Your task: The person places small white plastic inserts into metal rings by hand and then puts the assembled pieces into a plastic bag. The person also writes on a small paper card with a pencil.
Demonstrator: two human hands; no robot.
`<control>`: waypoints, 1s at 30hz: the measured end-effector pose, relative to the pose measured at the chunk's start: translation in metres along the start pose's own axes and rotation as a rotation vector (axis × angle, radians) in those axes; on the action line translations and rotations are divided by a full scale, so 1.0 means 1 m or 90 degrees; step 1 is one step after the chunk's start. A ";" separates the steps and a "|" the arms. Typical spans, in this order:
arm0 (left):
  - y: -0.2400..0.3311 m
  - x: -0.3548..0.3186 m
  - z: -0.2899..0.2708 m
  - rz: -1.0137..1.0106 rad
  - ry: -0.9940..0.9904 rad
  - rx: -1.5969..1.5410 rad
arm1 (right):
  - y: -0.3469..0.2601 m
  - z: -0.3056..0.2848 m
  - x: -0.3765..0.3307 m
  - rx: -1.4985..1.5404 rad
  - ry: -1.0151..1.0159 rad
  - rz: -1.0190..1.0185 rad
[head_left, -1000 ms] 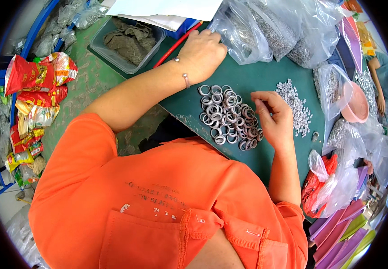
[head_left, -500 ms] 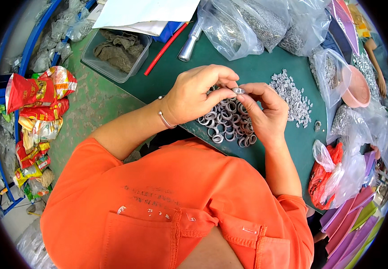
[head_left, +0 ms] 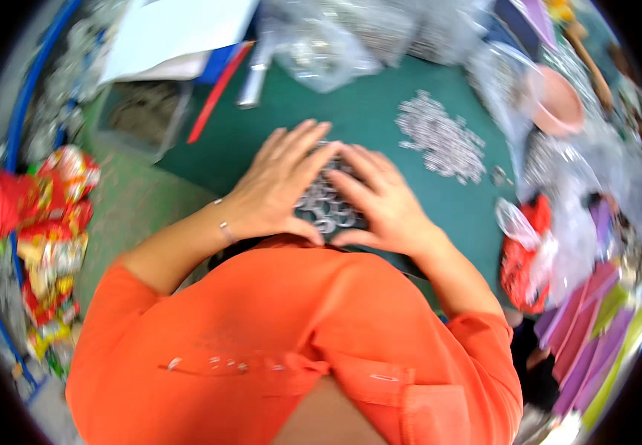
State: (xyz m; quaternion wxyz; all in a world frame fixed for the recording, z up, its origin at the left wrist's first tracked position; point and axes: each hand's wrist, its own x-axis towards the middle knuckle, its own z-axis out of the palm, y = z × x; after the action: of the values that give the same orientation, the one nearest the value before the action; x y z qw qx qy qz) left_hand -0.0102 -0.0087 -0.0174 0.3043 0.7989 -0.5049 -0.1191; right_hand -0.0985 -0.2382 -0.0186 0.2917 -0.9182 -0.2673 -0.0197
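Note:
A heap of grey metal rings (head_left: 326, 208) lies at the near edge of the green table. My left hand (head_left: 280, 182) curves round its left side, fingers spread and the thumb near the table edge. On the other side my right hand (head_left: 384, 196) does the same, its fingers apart. Their fingertips almost meet beyond the heap, and part of the rings is hidden beneath them. Neither hand shows anything gripped. Right of the hands is a pile of small silvery metal pieces (head_left: 440, 137). The picture is somewhat blurred.
Clear bags of metal parts (head_left: 321, 52) line the far side. At the far left are a plastic box with a cloth (head_left: 143, 115), a red stick (head_left: 217, 96) and a metal rod (head_left: 256, 74). A pink bowl (head_left: 558, 104) and red bag (head_left: 526, 259) stand right.
Both hands have come down from holding a small metal ring between the fingertips and spread around the heap. That ring is no longer distinguishable. The whole view has shifted.

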 end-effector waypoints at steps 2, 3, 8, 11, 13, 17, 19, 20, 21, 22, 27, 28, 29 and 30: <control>-0.001 0.002 0.009 -0.003 0.001 0.053 | -0.003 0.006 0.006 0.020 0.041 -0.016; -0.004 0.003 0.009 0.006 0.012 0.060 | -0.001 0.010 0.008 0.028 0.067 -0.028; -0.012 0.007 0.005 0.008 0.051 0.063 | 0.004 0.014 0.006 0.031 0.147 0.000; -0.012 0.005 0.004 0.031 0.050 0.075 | 0.005 -0.004 -0.003 0.081 0.233 -0.023; -0.012 0.003 0.003 0.032 0.051 0.068 | 0.015 -0.016 -0.021 0.002 0.315 0.053; -0.013 0.001 0.000 0.045 0.089 0.054 | 0.047 -0.061 -0.061 -0.208 0.499 0.258; -0.012 0.000 -0.002 0.056 0.116 0.059 | 0.079 -0.090 -0.087 -0.366 0.534 0.307; -0.011 0.001 -0.003 0.069 0.158 0.047 | 0.096 -0.100 -0.097 -0.412 0.537 0.362; -0.009 0.002 -0.003 0.071 0.181 0.035 | 0.110 -0.107 -0.106 -0.459 0.536 0.420; -0.007 0.004 -0.003 0.073 0.205 0.025 | 0.124 -0.109 -0.115 -0.486 0.471 0.488; 0.002 0.005 -0.010 0.079 0.266 0.026 | 0.157 -0.123 -0.136 -0.530 0.191 0.698; 0.004 0.004 -0.012 0.080 0.278 0.035 | 0.161 -0.125 -0.138 -0.568 0.228 0.686; 0.002 0.003 -0.012 0.070 0.280 0.031 | 0.163 -0.132 -0.141 -0.574 0.246 0.697; -0.001 0.001 -0.011 0.059 0.280 0.026 | 0.165 -0.137 -0.147 -0.558 0.281 0.691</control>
State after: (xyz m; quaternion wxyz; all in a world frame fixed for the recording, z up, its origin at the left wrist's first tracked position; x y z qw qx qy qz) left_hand -0.0038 -0.0049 -0.0090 0.3961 0.7874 -0.4652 0.0821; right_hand -0.1252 -0.4964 -0.0200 -0.0867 -0.9284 0.3231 -0.1620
